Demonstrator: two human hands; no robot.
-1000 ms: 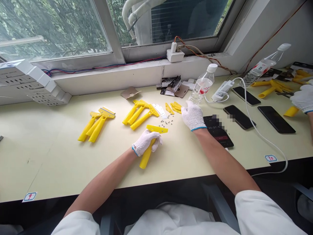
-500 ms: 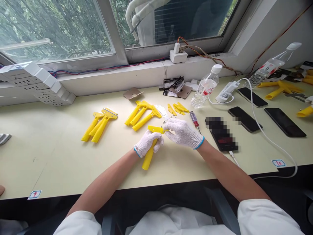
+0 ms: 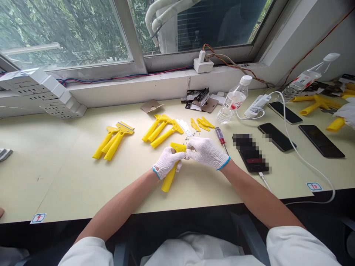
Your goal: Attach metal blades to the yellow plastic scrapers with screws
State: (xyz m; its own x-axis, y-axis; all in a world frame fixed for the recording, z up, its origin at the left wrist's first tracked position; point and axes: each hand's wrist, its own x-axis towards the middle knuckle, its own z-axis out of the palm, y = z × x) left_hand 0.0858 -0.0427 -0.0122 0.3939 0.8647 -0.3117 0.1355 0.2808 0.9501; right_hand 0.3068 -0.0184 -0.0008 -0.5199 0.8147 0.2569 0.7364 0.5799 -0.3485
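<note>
In a white knit glove, my left hand (image 3: 168,162) is closed around a yellow scraper (image 3: 168,181), its handle slanting down toward the desk's front edge. My gloved right hand (image 3: 207,151) pinches at the right end of the scraper's head; whatever is between those fingertips is hidden. Just beyond lie several small screws (image 3: 186,139), white blade-like strips (image 3: 185,127) and several loose yellow plates (image 3: 204,124). A screwdriver (image 3: 220,136) with a clear and red handle rests beside my right hand. Yellow scraper handles (image 3: 163,129) lie behind my left hand.
Scrapers with head plates (image 3: 118,140) lie to the left. On the right are a water bottle (image 3: 234,99), a power strip (image 3: 257,105), several phones (image 3: 321,141) and a white cable (image 3: 291,138). White boxes (image 3: 44,92) stand at far left. Another person's gloved hand (image 3: 346,112) shows at far right.
My right fingers have closed in on the scraper head's right end, and my left thumb now reaches toward them. At far right, another person's gloved hand has come into view with a yellow handle.
</note>
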